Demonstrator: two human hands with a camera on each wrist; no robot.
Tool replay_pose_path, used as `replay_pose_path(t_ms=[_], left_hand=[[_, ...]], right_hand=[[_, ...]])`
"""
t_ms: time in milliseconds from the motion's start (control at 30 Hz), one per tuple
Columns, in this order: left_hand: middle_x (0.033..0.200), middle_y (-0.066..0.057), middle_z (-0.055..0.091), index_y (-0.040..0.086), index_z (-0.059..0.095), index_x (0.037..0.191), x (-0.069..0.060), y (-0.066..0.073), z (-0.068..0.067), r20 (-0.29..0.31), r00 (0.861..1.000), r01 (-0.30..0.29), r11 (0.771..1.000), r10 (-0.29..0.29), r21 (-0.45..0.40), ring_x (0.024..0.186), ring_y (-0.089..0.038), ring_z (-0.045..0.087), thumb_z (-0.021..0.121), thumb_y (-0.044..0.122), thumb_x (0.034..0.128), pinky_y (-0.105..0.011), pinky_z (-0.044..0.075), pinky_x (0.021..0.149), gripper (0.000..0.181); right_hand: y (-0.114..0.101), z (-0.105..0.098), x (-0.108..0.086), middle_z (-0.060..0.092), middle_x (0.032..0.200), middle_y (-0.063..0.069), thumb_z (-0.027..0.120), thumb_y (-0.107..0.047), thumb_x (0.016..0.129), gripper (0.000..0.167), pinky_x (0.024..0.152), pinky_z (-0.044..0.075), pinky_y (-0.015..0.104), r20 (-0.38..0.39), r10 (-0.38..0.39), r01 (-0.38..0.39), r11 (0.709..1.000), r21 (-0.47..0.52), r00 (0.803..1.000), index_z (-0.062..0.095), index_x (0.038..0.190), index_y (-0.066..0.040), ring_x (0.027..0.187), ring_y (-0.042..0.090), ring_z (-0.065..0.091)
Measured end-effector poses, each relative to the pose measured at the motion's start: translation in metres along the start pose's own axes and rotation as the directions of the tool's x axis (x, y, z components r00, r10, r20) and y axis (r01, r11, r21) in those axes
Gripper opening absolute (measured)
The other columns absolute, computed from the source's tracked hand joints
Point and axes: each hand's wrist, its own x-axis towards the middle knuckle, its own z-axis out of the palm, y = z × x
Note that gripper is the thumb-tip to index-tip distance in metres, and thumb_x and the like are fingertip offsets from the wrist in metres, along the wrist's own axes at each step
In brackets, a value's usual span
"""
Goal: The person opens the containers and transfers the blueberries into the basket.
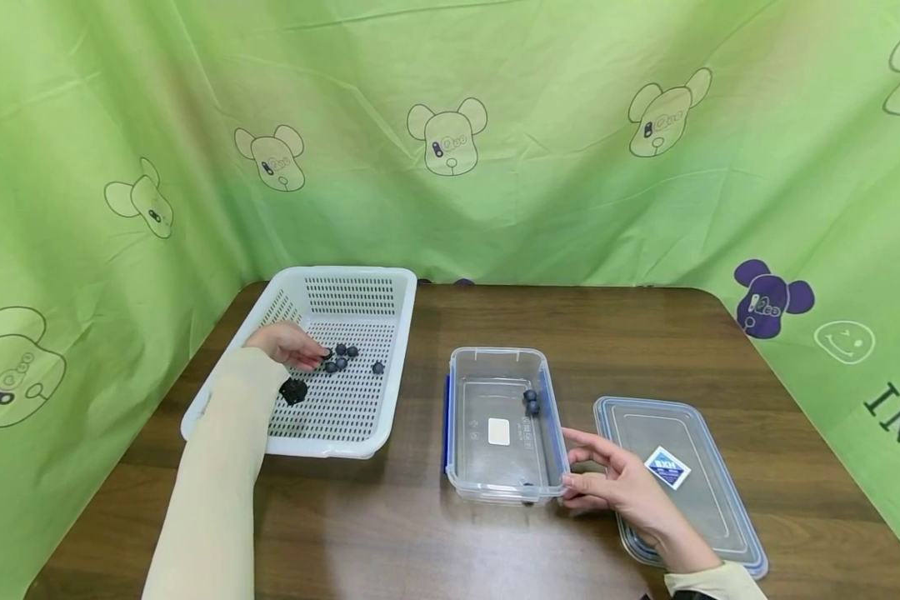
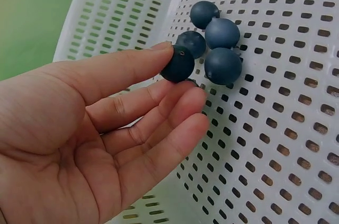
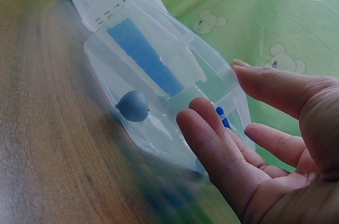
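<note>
While the left hand (image 1: 287,343) pinches one blueberry (image 2: 177,65) by the thumb and fingertips, low in the white basket (image 1: 402,358), the right hand (image 1: 618,483) sits at the near right corner of the clear box (image 1: 480,458). The left grip is clamped on that blueberry. The right grip is spread, with a gap between thumb and fingers, and has no berry in it. Four more blueberries (image 2: 222,33) lie close together just beside the held one, and a lone blueberry (image 1: 378,367) lies to their right. In the box, two berries (image 1: 532,408) touch near the right wall.

The held blueberry is round and held just by the tips, so it could slip out and roll. If the left hand bumps the others, they could roll away too. The box looks light, so a push from the right hand could slide it on the brown surface (image 1: 390,533). The right wrist is by the lid (image 1: 708,475), so it could knock that.

The left sleeve (image 1: 225,467) covers part of the basket and maybe some of a bumpy black thing (image 1: 294,392), which could be a blackberry. One berry (image 3: 133,106) shows through the box wall in the right wrist view, but its exact place is hard to make out. I cannot tell which right fingertips touch the box, or if the held blueberry touches the basket floor.
</note>
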Motion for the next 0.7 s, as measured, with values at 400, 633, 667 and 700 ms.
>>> replay_pose_path(t_ms=[400,633,667,700], left_hand=[[0.077,-0.007,0.068,-0.008,0.065,0.102,0.002,0.001,0.001,-0.013,1.0,-0.011,1.0,0.011,-0.024,0.07,-0.015,0.067,0.062,-0.001,0.0962,-0.029,0.061,0.076,0.01],[0.086,-0.008,0.071,-0.018,0.057,0.119,-0.002,0.008,0.002,0.008,0.996,-0.085,0.995,0.086,-0.056,0.079,-0.015,0.068,0.057,-0.005,0.0962,-0.031,0.06,0.085,0.026],[0.089,-0.009,0.071,-0.019,0.055,0.122,-0.002,0.009,0.002,0.013,0.995,-0.101,0.993,0.102,-0.055,0.08,-0.015,0.068,0.057,-0.005,0.0968,-0.031,0.059,0.087,0.029],[0.093,-0.012,0.072,-0.021,0.052,0.125,-0.002,0.011,0.003,0.02,0.992,-0.123,0.991,0.124,-0.052,0.083,-0.015,0.068,0.056,-0.004,0.0972,-0.032,0.058,0.088,0.033]], right_hand=[[0.0,0.001,0.0,0.059,0.108,0.011,0.061,0.009,0.093,0.055,0.073,0.062,0.046,-0.006,0.004,-0.004,1.0,-0.009,1.0,0.057,0.135,-0.026,0.079,0.024,0.072],[0.001,0.001,0.0,0.059,0.108,0.011,0.062,0.009,0.093,0.054,0.073,0.062,0.047,-0.013,0.004,-0.004,1.0,-0.015,1.0,0.057,0.135,-0.025,0.079,0.024,0.072],[0.001,0.001,0.0,0.059,0.108,0.011,0.062,0.009,0.093,0.054,0.072,0.062,0.047,-0.014,0.004,-0.004,1.0,-0.017,1.0,0.057,0.134,-0.025,0.079,0.024,0.072],[0.001,0.001,0.0,0.059,0.108,0.011,0.062,0.009,0.093,0.054,0.072,0.061,0.047,-0.014,0.004,-0.004,1.0,-0.018,1.0,0.057,0.135,-0.025,0.079,0.025,0.072]])
